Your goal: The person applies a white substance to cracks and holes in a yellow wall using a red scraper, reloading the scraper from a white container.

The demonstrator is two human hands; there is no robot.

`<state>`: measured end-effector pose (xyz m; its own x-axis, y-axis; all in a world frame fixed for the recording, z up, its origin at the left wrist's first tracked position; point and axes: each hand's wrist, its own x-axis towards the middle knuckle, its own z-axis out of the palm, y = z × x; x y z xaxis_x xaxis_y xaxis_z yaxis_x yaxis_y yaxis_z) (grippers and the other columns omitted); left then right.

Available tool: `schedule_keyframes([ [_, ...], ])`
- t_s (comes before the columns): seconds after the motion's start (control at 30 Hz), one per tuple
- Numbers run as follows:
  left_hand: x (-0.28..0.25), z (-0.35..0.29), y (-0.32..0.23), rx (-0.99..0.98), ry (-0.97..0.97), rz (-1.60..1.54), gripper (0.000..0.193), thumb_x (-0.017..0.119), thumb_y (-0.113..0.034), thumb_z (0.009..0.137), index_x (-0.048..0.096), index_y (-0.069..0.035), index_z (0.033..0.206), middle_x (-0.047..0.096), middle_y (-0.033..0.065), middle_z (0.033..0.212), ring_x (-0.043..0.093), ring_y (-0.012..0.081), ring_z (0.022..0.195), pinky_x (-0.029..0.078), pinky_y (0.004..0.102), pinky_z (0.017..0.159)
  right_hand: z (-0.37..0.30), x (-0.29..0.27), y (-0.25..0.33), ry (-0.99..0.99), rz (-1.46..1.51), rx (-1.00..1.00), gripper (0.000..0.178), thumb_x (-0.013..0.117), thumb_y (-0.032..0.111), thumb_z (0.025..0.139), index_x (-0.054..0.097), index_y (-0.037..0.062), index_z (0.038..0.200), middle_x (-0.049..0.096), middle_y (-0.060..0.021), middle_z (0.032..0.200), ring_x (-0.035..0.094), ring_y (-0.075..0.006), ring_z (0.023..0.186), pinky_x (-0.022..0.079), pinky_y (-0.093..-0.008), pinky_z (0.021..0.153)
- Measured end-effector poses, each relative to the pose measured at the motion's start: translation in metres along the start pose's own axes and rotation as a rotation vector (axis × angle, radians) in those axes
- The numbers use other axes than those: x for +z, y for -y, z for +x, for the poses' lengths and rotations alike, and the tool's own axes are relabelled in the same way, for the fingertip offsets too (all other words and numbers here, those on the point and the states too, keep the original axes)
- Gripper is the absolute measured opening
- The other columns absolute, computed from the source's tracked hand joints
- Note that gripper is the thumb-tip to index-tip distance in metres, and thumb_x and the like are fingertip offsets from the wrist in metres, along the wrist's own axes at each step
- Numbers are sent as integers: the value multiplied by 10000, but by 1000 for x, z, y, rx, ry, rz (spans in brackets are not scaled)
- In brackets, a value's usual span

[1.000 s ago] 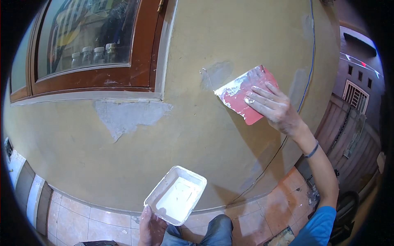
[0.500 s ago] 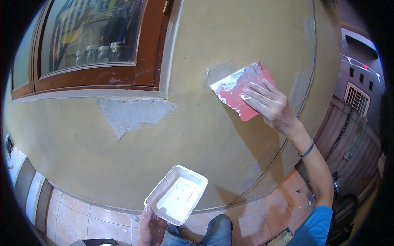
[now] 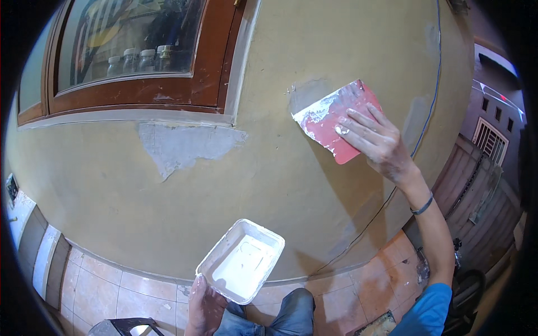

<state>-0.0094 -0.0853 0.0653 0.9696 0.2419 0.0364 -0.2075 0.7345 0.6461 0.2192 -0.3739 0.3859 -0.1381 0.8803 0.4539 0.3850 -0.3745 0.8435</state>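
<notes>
My right hand (image 3: 381,140) presses a flat red scraper (image 3: 330,120) against the yellow wall (image 3: 224,185), its fingers spread over the back of the blade and the thumb out of sight. White putty smears the blade's upper-left part and ragged edge. Beside that edge shows a grey patch (image 3: 309,92) on the wall. Low in front of me, my left hand (image 3: 205,305) grips the near-left corner of a white rectangular tub (image 3: 210,267), which holds white paste. A larger grey-white patch (image 3: 174,147) lies under the window.
A brown-framed window (image 3: 162,101) with several jars behind its glass fills the upper left. A thin cable (image 3: 431,106) runs down the wall at right. Pinkish tiles (image 3: 140,302) cover the floor; a dark-framed object (image 3: 126,326) stands at bottom left.
The view has shifted slightly, so the window and wall patches sit a little further right and higher. Scraper and tub stay in my hands, with little movement against the wall.
</notes>
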Motion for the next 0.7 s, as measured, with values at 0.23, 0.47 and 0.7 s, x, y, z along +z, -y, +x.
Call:
schedule_keyframes([
  [0.23,4,-1,0,3,-19,-15,622,439,-499,1061,415,-55,1497,577,154,1423,619,292,1258,545,468,1010,41,-15,-20,-53,-28,37,360,629,42,853,730,82,1196,731,-76,1222,647,-259,1235,476,-487,1095],
  [0.47,0,-3,-3,14,-11,-29,624,430,-500,1063,422,-47,1493,573,153,1429,616,298,1262,544,468,1013,2,3,2,26,-26,-6,333,587,129,924,727,118,1225,716,-57,1262,647,-257,1235,450,-498,1129],
  [0.7,4,-4,-6,22,5,13,626,423,-493,1067,409,-41,1501,561,162,1438,607,301,1274,538,470,1026,-13,14,7,-81,-68,133,378,590,109,886,723,93,1239,683,-105,1330,618,-298,1287,438,-528,1134],
])
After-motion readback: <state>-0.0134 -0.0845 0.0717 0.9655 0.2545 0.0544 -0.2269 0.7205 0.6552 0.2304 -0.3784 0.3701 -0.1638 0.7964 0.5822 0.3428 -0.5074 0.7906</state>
